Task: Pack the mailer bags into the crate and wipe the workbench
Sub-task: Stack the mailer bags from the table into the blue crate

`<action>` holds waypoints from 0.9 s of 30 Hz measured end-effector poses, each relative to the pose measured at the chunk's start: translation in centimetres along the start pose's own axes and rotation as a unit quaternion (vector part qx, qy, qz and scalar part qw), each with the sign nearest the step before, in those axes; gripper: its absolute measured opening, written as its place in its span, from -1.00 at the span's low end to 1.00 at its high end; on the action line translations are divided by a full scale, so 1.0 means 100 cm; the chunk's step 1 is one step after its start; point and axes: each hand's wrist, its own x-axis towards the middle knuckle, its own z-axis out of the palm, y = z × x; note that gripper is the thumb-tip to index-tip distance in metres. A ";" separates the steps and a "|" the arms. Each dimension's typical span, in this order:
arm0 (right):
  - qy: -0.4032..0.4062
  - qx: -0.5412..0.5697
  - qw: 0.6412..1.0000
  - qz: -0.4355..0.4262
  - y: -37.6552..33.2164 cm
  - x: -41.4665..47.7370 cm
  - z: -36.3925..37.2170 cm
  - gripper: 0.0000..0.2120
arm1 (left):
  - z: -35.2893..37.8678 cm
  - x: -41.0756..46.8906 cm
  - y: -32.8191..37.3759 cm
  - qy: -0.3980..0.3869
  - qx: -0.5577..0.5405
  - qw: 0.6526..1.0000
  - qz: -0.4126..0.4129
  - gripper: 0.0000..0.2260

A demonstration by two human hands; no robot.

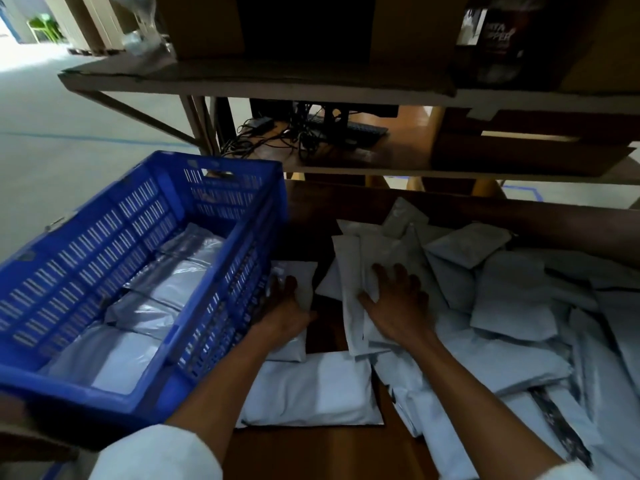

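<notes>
Reaching left hand [287, 310]: it is just to the right of the crate [104, 237], close to its long side wall. It grips a small bag [301, 271]; the thumb lies on top, and the other fingers are hidden.
Right hand [401, 306]: further right of the crate, apart from the left hand. Its fingers are spread and lie flat on a long bag [349, 271]; they are not curled round it.
Crate: blue plastic with slotted walls, standing at the left end of the workbench [329, 452].
Bags in crate [166, 289]: several grey mailer bags lie flat on its floor, in rows.
Loose pile [512, 292]: many grey mailer bags lie across each other on the workbench, to the right of the crate.
Flat bag [311, 389]: it lies alone, near the crate's front right corner, under the left forearm.
Workbench: brown wood, bare in a strip between the crate and the pile.
Shelf [242, 81]: behind and above the crate, with cardboard boxes on it.
Cables [277, 136]: black, tangled on a table behind the crate.
</notes>
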 end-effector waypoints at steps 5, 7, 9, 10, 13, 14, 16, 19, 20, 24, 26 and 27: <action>-0.027 0.016 0.999 -0.009 -0.003 0.003 0.017 -0.42 | 0.014 0.003 -0.003 0.023 0.036 0.999 0.021 -0.23; -0.016 0.017 0.999 -0.026 -0.002 0.001 0.016 -0.44 | 0.014 0.001 -0.005 0.022 0.038 0.998 0.033 -0.26; 0.017 0.007 0.999 -0.043 -0.003 -0.001 0.012 -0.42 | 0.008 -0.003 -0.001 0.030 0.016 0.999 0.037 -0.28; 0.035 0.008 0.998 -0.052 -0.005 -0.002 0.008 -0.41 | 0.001 -0.007 0.004 0.042 0.008 0.998 0.044 -0.29; 0.067 0.046 0.994 -0.069 -0.011 0.001 -0.008 -0.42 | -0.030 -0.028 0.025 0.106 0.007 0.990 0.091 -0.30; 0.084 0.056 0.991 -0.085 -0.015 0.004 -0.016 -0.42 | -0.044 -0.037 0.033 0.135 0.008 0.985 0.104 -0.30; 0.137 0.067 0.978 -0.140 -0.026 0.010 -0.035 -0.44 | -0.076 -0.056 0.046 0.197 -0.015 0.973 0.120 -0.32; 0.187 0.092 0.948 -0.242 -0.061 0.025 -0.074 -0.47 | -0.129 -0.079 0.054 0.298 -0.004 0.945 0.138 -0.34; 0.197 0.104 0.935 -0.275 -0.077 0.030 -0.086 -0.48 | -0.147 -0.084 0.052 0.328 0.005 0.935 0.131 -0.34; 0.184 0.132 0.892 -0.392 -0.160 0.051 -0.115 -0.51 | -0.211 -0.082 0.022 0.386 -0.002 0.921 0.048 -0.33; 0.166 0.106 0.871 -0.450 -0.206 0.064 -0.119 -0.49 | -0.230 -0.064 -0.008 0.367 -0.004 0.930 -0.010 -0.33; 0.149 0.093 0.863 -0.473 -0.227 0.072 -0.121 -0.48 | -0.236 -0.056 -0.022 0.352 -0.008 0.935 -0.042 -0.33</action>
